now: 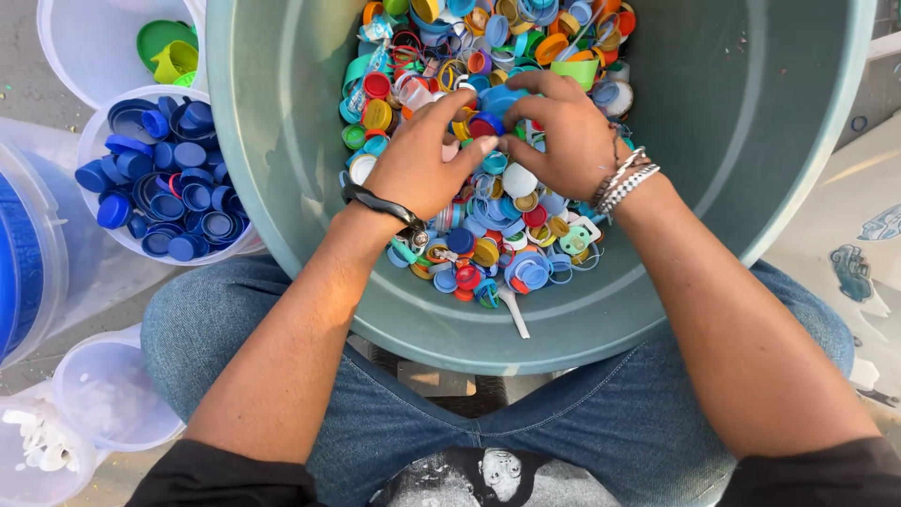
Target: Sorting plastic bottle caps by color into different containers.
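A big grey-green tub (282,141) sits between the person's knees, and its floor is covered with a heap of plastic bottle caps (488,216) in many colours: blue, red, yellow, orange, green and white. The heap lies in the middle of the tub and runs up to its far edge.

Both hands are down in the heap, close together, with their fingertips almost meeting. The left hand (418,164) has a dark band at the wrist. Its fingers (465,150) are bent and bunched over the caps, but I cannot tell if they grip one. The right hand (563,136) has silver bead bracelets at the wrist. Its fingers (521,145) are curled down and pinched together on the caps, just beside a blue cap (502,99) and a red cap (481,127). I cannot tell which cap they hold, if any.

Left of the tub stands a white bucket (94,141) full of blue caps (174,188) only. Behind it, another white bucket (84,47) has a few green caps (169,52) inside. At the left edge is a clear box with a blue part (23,253). Near the left knee are a clear cup (113,390) that looks milky and a clear bin with white caps (38,446).

The person wears blue jeans (601,422).
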